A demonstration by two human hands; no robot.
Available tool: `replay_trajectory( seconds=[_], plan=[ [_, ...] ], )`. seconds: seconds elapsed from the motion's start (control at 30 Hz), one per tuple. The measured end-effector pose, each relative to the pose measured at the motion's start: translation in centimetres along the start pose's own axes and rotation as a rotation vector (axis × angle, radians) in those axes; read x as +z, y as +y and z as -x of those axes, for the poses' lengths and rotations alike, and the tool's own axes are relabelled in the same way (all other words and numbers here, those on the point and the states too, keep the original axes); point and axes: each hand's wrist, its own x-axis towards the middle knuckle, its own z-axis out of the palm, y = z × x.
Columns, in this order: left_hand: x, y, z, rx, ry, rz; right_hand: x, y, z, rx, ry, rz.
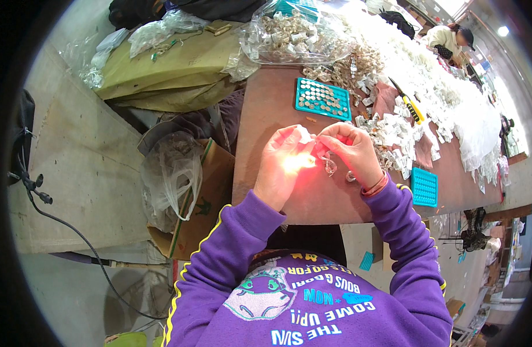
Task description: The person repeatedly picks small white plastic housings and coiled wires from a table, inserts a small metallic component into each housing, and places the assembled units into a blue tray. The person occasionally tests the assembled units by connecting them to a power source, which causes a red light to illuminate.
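Purple-sleeved left hand (279, 165) clamps white piece (305, 135), right hand (358, 155) pinched together, near turquoise tray (322, 114) of discs (320, 96).

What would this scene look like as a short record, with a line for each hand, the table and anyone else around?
Left hand: pinches a small white piece; bright reddish glare over the palm
Right hand: fingertips drawn together beside it; what they grip is too small to tell
Table: teal tray of round pieces beyond the hands; second teal tray to the right; yellow-and-black tool near heaped white packets
Other person: upper right, dark cap
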Motion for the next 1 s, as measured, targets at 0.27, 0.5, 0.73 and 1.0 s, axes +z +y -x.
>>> replay_trajectory(
  seconds=[0.27,0.5,0.73,1.0],
  plan=[
    [0.43,-0.14,0.15,0.077,-0.018,-0.004,0.62,-0.25,0.04,-0.496,0.182,0.63],
    [0.42,-0.14,0.21,0.072,0.017,-0.021,0.6,-0.15,0.01,-0.69,0.152,0.788],
    [-0.24,0.02,0.15,-0.012,-0.05,-0.03,0.15,0.05,-0.13,-0.417,0.152,0.555],
    [-0.37,-0.03,0.1,-0.033,-0.074,-0.025,-0.02,-0.21,0.5,-0.56,0.189,0.57]
  ],
)
